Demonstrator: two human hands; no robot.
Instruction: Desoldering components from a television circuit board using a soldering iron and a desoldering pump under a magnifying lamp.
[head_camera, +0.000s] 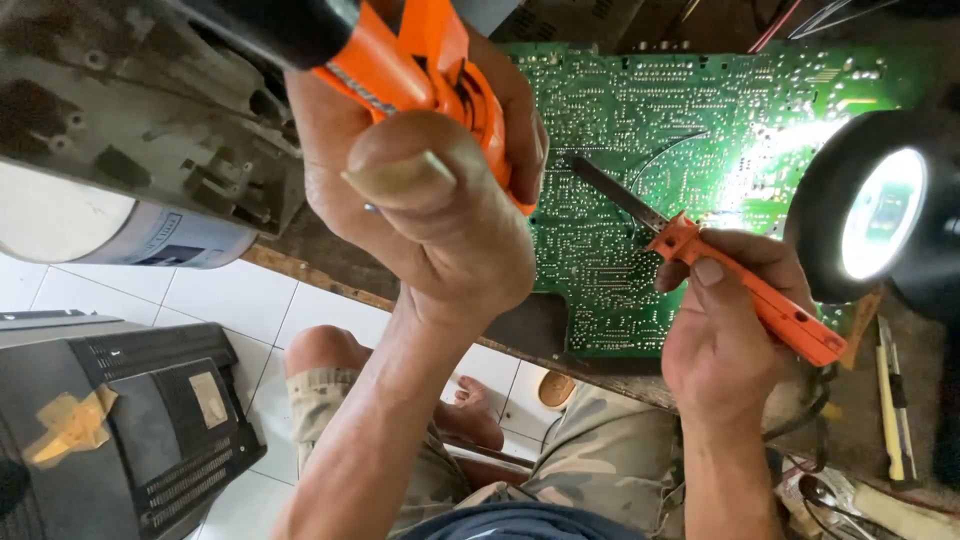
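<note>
I am gripping an orange-and-black blower (420, 60) in my left hand (420, 200), closed around its handle; it is looking light and rigid. My right hand (725, 330) is clamping the orange handle of a soldering iron (740, 285), tip touching the stiff, fragile green circuit board (680, 120) lying on the tabletop (330, 270). I am seeing no containers with contents.

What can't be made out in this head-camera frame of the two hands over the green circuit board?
- Orange and black tool in the left hand: its upper end is cut off by the top edge.
- Green circuit board: its left part is hidden behind that hand; glare from the round black lamp washes out its right part.
- Orange-handled soldering iron in the right hand: its tip contact is too small to judge.
</note>
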